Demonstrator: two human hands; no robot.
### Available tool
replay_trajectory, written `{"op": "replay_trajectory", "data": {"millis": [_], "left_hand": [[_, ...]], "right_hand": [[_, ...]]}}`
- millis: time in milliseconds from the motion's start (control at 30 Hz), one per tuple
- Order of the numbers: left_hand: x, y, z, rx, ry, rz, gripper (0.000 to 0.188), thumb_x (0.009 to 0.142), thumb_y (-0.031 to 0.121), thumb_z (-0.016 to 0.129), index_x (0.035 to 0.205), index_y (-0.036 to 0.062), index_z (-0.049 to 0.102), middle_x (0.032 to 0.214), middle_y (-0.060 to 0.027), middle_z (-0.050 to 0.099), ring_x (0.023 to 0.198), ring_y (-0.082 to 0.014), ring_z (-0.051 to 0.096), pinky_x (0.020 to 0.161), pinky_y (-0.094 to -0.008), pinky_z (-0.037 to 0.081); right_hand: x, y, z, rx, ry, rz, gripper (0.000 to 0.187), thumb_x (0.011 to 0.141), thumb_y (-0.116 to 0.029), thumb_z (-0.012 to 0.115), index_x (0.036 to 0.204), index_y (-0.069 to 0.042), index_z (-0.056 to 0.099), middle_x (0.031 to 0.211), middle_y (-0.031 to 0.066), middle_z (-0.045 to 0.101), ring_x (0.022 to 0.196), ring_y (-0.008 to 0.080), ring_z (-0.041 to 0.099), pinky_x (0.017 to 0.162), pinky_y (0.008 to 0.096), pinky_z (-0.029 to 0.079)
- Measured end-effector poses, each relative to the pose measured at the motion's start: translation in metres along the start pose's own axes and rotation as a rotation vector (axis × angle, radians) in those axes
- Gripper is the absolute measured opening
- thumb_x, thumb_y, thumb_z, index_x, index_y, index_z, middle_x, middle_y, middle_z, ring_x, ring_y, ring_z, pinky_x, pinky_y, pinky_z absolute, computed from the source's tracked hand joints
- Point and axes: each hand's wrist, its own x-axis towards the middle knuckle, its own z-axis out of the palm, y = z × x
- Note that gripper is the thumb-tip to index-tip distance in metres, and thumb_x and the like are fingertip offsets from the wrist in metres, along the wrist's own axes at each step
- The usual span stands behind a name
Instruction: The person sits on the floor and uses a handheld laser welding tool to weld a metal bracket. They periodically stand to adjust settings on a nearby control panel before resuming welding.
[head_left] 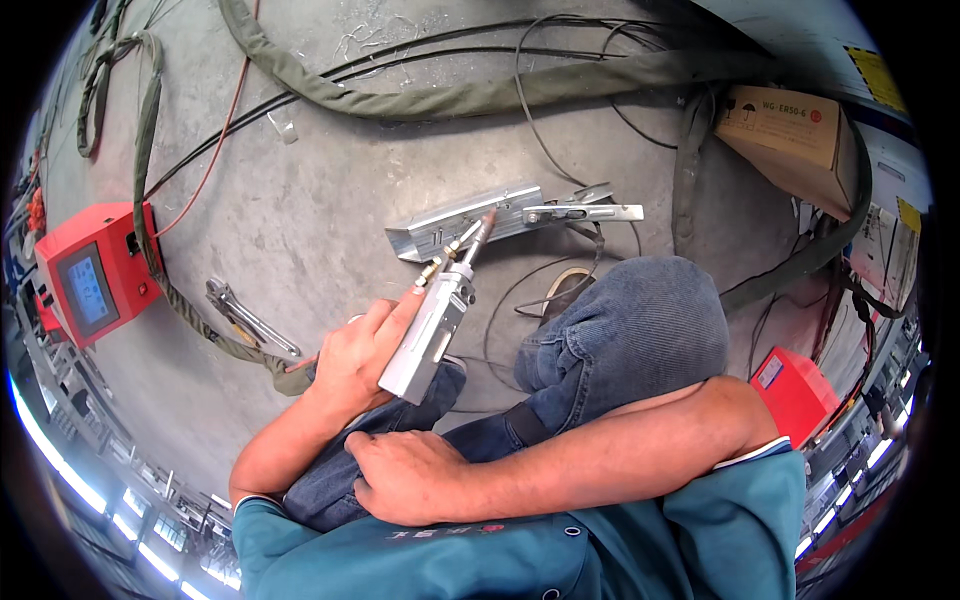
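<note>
Our left hand (360, 355) grips the grey welding gun (432, 325), nozzle touching the steel channel (470, 222) lying crosswise just ahead on the floor, while our right hand (405, 475) rests loosely curled on our knee, farther back.

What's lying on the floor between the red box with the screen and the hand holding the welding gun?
In the head view, locking pliers lie on the concrete between the red box and the left hand, beside an olive-sleeved hose running along the floor.
</note>
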Motion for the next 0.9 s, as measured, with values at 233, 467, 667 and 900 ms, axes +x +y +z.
{"op": "replay_trajectory", "data": {"millis": [233,467,667,900], "left_hand": [[-0.005,-0.011,0.017,-0.029,-0.010,-0.080,0.076,0.079,0.020,0.076,0.150,0.0089,0.051,0.090,-0.0118,0.057,0.069,-0.0340,0.066,0.057,-0.0451,0.054],[-0.002,-0.017,0.015,-0.078,-0.017,-0.077,0.074,0.081,0.019,0.076,0.150,0.0099,0.051,0.088,-0.0122,0.058,0.069,-0.0355,0.066,0.057,-0.0456,0.055],[0.001,-0.022,0.012,-0.103,-0.020,-0.077,0.074,0.080,0.017,0.077,0.150,0.0109,0.051,0.090,-0.0118,0.062,0.071,-0.0354,0.067,0.058,-0.0456,0.055],[0.006,-0.036,0.002,-0.302,-0.058,0.029,0.069,0.082,0.019,0.078,0.146,0.0112,0.055,0.099,-0.0124,0.068,0.080,-0.0378,0.070,0.067,-0.0425,0.058]], "right_hand": [[0.000,0.002,0.004,0.004,0.019,-0.018,0.033,0.091,-0.024,0.063,0.108,0.004,0.055,0.093,0.0252,0.071,0.091,0.0434,0.071,0.080,0.0571,0.056],[0.002,0.002,0.004,0.000,0.017,-0.019,0.031,0.091,-0.022,0.062,0.105,0.004,0.055,0.091,0.0247,0.071,0.090,0.0431,0.071,0.080,0.0569,0.057],[0.003,0.000,0.002,0.001,-0.003,-0.008,0.029,0.091,-0.021,0.061,0.103,0.004,0.055,0.091,0.0246,0.071,0.091,0.0431,0.071,0.080,0.0571,0.057],[0.005,0.001,0.003,0.024,-0.001,-0.012,0.029,0.090,-0.021,0.061,0.104,0.004,0.055,0.093,0.0242,0.071,0.094,0.0432,0.071,0.081,0.0573,0.056]]}}
